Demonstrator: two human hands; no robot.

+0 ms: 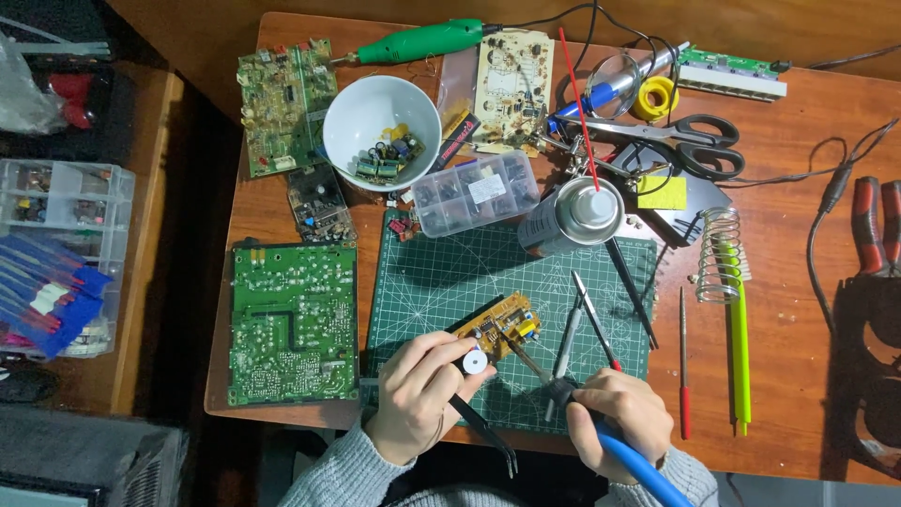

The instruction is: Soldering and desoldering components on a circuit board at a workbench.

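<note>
Far left on the wooden desk (pixel 770 413) lies the large green circuit board (pixel 294 324), flat and solder-side up, just beside the dark green gridded cutting mat (pixel 441 272). Above it sits a white ceramic bowl (pixel 358 105) with loose electronic parts inside.

Moving in: the left hand (pixel 418 394) is curled at the mat's near edge, fingers closed round a small white round component (pixel 475 362), pressing it against the end of the small yellow-brown circuit board (pixel 497 324). That little board lies tilted on the mat, near its middle. Black tweezers (pixel 488 434) stick out from under this hand toward the desk's edge; whether the hand grips them, I cannot tell.

Next, the right hand (pixel 619 418) is wrapped tight in a fist round the blue-handled soldering iron (pixel 601 427), its metal tip reaching up-left and touching the small board's near edge.

Just beyond, grey metal tweezers (pixel 566 343) rest on the mat, and a silver spray can (pixel 572 216) with a red straw stands at the mat's far corner.

To the right, black-handled scissors (pixel 699 141), a coiled wire iron stand (pixel 720 255) and a lime-green pen (pixel 739 338) lie well apart from the hands.
</note>
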